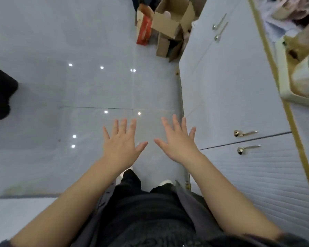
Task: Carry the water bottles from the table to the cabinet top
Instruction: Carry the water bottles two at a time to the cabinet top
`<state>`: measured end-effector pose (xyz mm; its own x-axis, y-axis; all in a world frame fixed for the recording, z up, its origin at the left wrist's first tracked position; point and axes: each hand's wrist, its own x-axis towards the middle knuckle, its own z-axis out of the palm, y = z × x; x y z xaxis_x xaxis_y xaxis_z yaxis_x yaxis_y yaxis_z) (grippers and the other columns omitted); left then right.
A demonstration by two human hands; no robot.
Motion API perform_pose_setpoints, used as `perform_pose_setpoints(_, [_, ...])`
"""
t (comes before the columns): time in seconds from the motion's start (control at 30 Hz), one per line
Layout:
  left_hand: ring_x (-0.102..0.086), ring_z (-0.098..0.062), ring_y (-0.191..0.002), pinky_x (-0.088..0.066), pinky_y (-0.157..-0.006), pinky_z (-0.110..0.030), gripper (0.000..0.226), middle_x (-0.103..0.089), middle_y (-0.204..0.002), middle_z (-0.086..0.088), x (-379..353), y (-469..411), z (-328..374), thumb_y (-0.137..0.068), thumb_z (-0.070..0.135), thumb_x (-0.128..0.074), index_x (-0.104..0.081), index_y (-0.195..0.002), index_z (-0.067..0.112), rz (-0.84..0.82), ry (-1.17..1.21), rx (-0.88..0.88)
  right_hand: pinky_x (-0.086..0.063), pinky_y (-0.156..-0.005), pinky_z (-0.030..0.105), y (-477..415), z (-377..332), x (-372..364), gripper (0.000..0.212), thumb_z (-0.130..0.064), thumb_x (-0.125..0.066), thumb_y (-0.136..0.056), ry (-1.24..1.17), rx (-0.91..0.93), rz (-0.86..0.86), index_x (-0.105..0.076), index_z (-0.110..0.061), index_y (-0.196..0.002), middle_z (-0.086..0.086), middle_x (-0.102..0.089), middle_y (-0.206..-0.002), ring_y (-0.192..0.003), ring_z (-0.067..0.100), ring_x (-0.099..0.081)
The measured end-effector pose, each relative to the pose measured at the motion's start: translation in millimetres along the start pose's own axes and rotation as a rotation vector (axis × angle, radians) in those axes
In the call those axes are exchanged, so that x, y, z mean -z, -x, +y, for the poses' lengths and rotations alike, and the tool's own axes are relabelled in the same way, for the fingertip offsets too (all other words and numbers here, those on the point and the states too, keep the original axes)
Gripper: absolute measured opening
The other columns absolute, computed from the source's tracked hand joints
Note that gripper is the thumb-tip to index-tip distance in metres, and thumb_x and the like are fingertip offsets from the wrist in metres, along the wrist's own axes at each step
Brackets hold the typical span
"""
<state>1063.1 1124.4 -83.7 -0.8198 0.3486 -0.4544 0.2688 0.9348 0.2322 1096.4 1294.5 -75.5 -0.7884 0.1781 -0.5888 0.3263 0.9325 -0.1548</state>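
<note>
Left hand and right hand are both spread and empty above the floor, with no bottles or table in view and the cabinet just right, so the person should locate the table before reaching.

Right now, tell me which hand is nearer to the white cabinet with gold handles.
Right. The right hand is spread open just beside the white cabinet with gold handles; the left hand is spread farther away, over the glossy grey floor.
</note>
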Motion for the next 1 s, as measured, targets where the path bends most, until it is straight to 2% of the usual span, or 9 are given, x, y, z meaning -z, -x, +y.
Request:
perform_pose_setpoints(0.27, [0.002,-0.027,-0.15,-0.003,-0.114,-0.062,0.078,-0.003,-0.163,-0.006,14,4,-110,-0.094,0.063,-0.031,-0.002,-0.154,0.023,0.009,0.116,0.3,0.006,-0.116,0.061,-53,-123,8,0.075,-0.058,-0.034,-0.098,0.241,0.249,-0.075,0.004,-0.029,-0.156,0.007,0.012,-0.164,-0.149,0.035,0.017])
perform_pose_setpoints(0.47, [0.004,-0.028,-0.15,0.0,-0.114,-0.064,0.078,-0.001,-0.163,-0.007,11,18,-168,-0.094,0.065,-0.027,-0.001,-0.154,0.023,-0.01,0.274,0.498,0.003,-0.117,0.063,-82,-199,1,0.075,-0.056,-0.035,-0.098,0.394,0.438,-0.15,0.003,-0.028,-0.156,0.009,0.011,-0.164,-0.149,0.035,0.016])
perform_pose_setpoints(0.6, [0.001,-0.029,-0.15,-0.004,-0.114,-0.065,0.078,-0.006,-0.163,-0.008,16,21,-203,-0.094,0.065,-0.027,-0.004,-0.154,0.022,0.034,0.319,0.625,0.005,-0.116,0.063,-103,-250,-1,0.074,-0.055,-0.035,-0.099,0.476,0.546,-0.196,0.002,-0.027,-0.157,0.009,0.01,-0.164,-0.149,0.036,0.016])
perform_pose_setpoints(1.0, [0.003,-0.029,-0.15,0.001,-0.114,-0.064,0.077,-0.004,-0.163,-0.008,54,-26,-311,-0.094,0.065,-0.026,-0.002,-0.155,0.023,0.022,0.457,0.859,0.006,-0.116,0.063,-196,-406,12,0.076,-0.06,-0.034,-0.098,0.713,0.795,-0.333,0.005,-0.03,-0.156,0.008,0.011,-0.164,-0.149,0.035,0.017])
